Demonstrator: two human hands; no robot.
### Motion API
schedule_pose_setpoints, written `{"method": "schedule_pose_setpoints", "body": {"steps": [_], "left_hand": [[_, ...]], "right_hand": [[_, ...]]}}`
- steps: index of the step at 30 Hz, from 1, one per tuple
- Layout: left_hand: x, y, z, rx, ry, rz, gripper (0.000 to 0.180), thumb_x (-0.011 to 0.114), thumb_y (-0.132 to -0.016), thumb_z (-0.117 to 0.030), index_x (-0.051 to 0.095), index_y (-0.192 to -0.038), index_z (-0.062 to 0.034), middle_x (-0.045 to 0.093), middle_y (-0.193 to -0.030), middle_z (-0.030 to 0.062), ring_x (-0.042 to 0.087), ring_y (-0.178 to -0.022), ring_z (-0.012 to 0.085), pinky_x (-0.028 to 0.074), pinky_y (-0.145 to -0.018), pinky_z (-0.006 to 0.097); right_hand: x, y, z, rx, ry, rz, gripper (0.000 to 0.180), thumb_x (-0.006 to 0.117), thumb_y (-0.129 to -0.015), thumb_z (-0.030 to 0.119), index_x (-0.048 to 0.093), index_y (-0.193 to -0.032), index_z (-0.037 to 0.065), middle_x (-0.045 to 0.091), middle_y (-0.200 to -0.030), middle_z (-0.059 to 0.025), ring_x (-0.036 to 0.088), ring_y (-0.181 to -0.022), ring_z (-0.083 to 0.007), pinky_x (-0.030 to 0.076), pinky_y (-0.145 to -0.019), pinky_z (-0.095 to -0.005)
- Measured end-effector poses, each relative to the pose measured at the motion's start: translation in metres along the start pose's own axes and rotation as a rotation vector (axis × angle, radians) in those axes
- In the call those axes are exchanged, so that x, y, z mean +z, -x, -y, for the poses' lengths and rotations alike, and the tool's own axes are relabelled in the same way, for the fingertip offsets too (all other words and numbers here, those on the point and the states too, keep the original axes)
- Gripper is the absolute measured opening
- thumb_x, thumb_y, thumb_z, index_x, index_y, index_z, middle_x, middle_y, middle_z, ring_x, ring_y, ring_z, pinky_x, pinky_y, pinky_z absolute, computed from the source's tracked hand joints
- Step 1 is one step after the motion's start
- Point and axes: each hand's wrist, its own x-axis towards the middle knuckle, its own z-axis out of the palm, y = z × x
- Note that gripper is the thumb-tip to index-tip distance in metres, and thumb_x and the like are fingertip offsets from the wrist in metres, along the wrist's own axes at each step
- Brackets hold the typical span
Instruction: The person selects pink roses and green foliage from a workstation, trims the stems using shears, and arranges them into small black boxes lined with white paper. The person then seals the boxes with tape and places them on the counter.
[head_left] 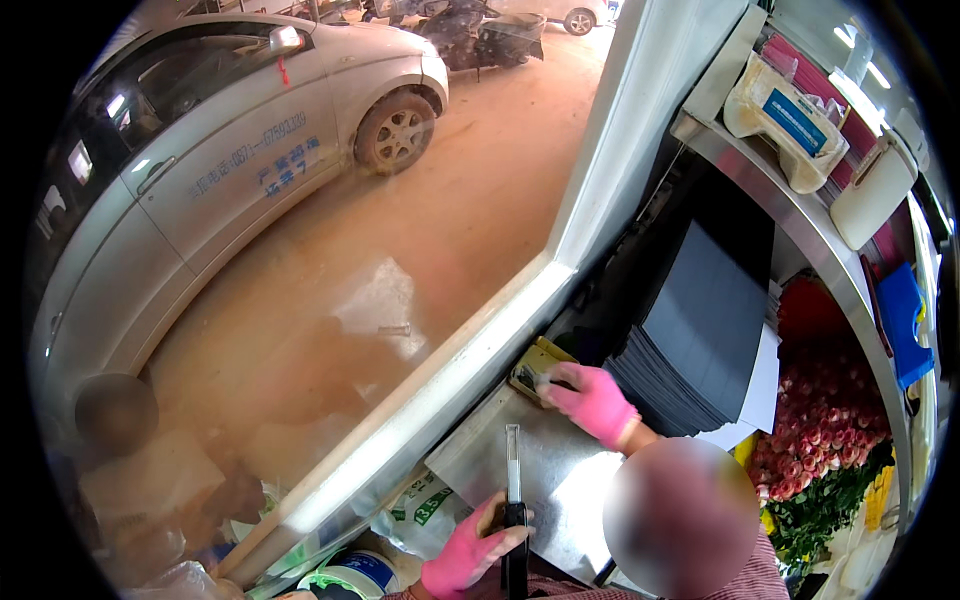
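Observation:
My left hand (pixel 468 555), in a pink glove, is closed round the black body of what looks like a stapler (pixel 514 545). Its narrow silver metal part points away from me over the steel tabletop (pixel 570 470). Farther off, my right hand (pixel 594 403), also gloved in pink, reaches to a small yellow box (pixel 535 362) by the window frame. Its fingers are pinched together at the box, over small greyish pieces inside. What exactly they hold is too small to tell.
A tall stack of dark grey sheets (pixel 690 330) stands right of the table. Beyond it lie pink roses (pixel 815 430) under a curved metal shelf (pixel 800 225) bearing a white jug (pixel 875 190). A white window frame (pixel 400 430) borders the left; plastic bags (pixel 420 515) and a bucket (pixel 350 575) sit below.

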Motion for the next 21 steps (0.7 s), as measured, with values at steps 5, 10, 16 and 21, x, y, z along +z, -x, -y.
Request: {"method": "schedule_pose_setpoints", "body": {"steps": [5, 10, 16, 21], "left_hand": [[0.022, -0.007, -0.016, -0.048, -0.045, 0.133, 0.076, 0.068, -0.092, -0.025, 0.029, -0.15, 0.0024, 0.057, -0.126, 0.015, 0.061, -0.111, 0.0243, 0.047, -0.099, 0.037], [0.093, -0.009, -0.014, -0.124, -0.174, 0.321, 0.077, 0.065, -0.09, -0.022, 0.027, -0.151, 0.0039, 0.056, -0.126, 0.0142, 0.06, -0.113, 0.0215, 0.044, -0.101, 0.035], [0.168, -0.007, 0.01, -0.242, -0.258, 0.398, 0.081, 0.068, -0.087, -0.023, 0.027, -0.152, 0.0032, 0.054, -0.129, 0.0132, 0.058, -0.114, 0.0201, 0.043, -0.102, 0.035], [0.227, 0.006, 0.041, -0.215, -0.32, 0.415, 0.084, 0.07, -0.085, -0.026, 0.027, -0.152, 0.0028, 0.053, -0.129, 0.014, 0.058, -0.114, 0.0207, 0.043, -0.102, 0.036]], "right_hand": [[-0.053, 0.089, 0.046, -0.097, -0.136, 0.045, 0.023, 0.059, -0.099, 0.018, 0.069, -0.105, -0.002, 0.069, -0.108, -0.0123, 0.064, -0.097, -0.0187, 0.051, -0.086, -0.0317], [-0.082, 0.154, 0.04, -0.175, -0.161, -0.201, 0.025, 0.056, -0.101, 0.017, 0.069, -0.111, -0.002, 0.066, -0.121, -0.0145, 0.063, -0.107, -0.0206, 0.05, -0.093, -0.0323], [-0.129, 0.23, 0.024, -0.124, -0.172, -0.29, 0.029, 0.055, -0.102, 0.021, 0.068, -0.112, -0.003, 0.065, -0.12, -0.0112, 0.065, -0.09, -0.0126, 0.055, -0.071, -0.0266], [-0.164, 0.293, 0.017, -0.149, -0.219, -0.326, 0.027, 0.056, -0.1, 0.014, 0.066, -0.114, -0.006, 0.069, -0.114, -0.0099, 0.063, -0.098, -0.0126, 0.05, -0.091, -0.029]]}}
